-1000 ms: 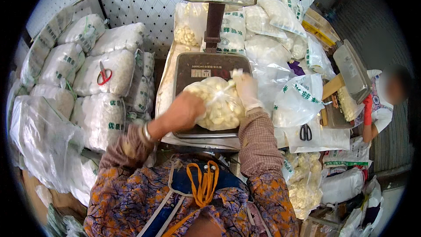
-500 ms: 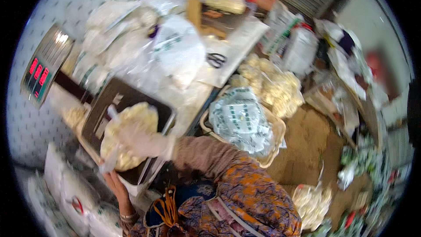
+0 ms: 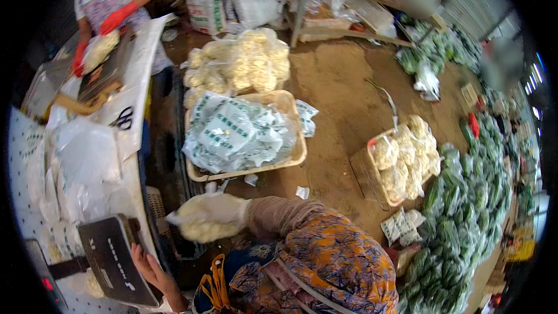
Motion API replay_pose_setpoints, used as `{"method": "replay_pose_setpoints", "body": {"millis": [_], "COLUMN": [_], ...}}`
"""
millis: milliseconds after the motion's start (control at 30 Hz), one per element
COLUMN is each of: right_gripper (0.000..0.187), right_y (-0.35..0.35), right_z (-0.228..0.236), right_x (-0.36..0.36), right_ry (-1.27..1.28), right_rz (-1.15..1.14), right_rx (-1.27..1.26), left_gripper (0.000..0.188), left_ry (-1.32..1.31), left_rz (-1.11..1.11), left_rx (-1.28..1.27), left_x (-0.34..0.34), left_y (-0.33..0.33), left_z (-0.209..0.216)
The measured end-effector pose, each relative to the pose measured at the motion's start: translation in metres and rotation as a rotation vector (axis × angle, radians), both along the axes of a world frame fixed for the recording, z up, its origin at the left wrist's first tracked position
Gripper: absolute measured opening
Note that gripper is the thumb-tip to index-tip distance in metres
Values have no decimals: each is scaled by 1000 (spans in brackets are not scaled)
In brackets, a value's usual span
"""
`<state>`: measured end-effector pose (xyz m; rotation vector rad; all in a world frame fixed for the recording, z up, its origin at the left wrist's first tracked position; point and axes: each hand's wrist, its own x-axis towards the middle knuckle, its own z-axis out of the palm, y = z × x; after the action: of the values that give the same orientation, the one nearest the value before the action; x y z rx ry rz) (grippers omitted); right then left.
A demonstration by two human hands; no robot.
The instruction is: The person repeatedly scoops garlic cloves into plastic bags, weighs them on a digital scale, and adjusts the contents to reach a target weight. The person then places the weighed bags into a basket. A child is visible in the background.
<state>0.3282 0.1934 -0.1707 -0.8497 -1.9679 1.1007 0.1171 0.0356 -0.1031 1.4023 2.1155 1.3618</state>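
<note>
My right hand (image 3: 231,210), in a pale thin glove, grips a clear bag of pale yellow pieces (image 3: 203,221). The pieces are too blurred to name. The bag hangs off the front edge of the table, right of the weighing scale's dark platform (image 3: 116,259). My left hand (image 3: 152,272) is bare, with fingers stretched out and apart at the platform's right edge. Whether it touches the platform I cannot tell. Part of the scale's display (image 3: 45,279) shows at the far left, with red digits.
A tan basket (image 3: 299,157) holds printed plastic bags, with filled bags (image 3: 247,61) behind it. Another crate (image 3: 372,177) of filled bags stands to the right, beside bagged green vegetables (image 3: 465,215). Scissors (image 3: 123,118) lie on the table. A co-worker in red gloves (image 3: 119,17) handles a bag.
My right hand has lifted the bag off the scale and carried it right, past the table edge. My left hand has let go of the bag. The view has swung right.
</note>
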Motion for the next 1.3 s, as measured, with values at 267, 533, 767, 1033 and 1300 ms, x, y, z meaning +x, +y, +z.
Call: {"method": "replay_pose_setpoints", "body": {"millis": [267,533,767,1033,1300], "right_gripper": [22,23,25,28,21], "right_y": [-23,-172,-202,-150,-27], "right_z": [-134,-137,-185,-202,-229], "right_x": [414,621,621,681,377], "right_ry": [-564,-690,-630,-959,-1433], "right_rz": [-1226,-1932,-1946,-1829,-3], "right_rx": [-420,-676,-850,-861,-112], "left_gripper": [25,20,21,21,20], "left_ry": [9,60,150,268,339], "left_rz": [-299,-510,-757,-747,-619], "left_rx": [-169,-266,-262,-314,-250], "left_x": [119,186,242,247,222], "left_y": [61,108,147,146,123], "left_z": [-18,-14,-2,5,9]}}
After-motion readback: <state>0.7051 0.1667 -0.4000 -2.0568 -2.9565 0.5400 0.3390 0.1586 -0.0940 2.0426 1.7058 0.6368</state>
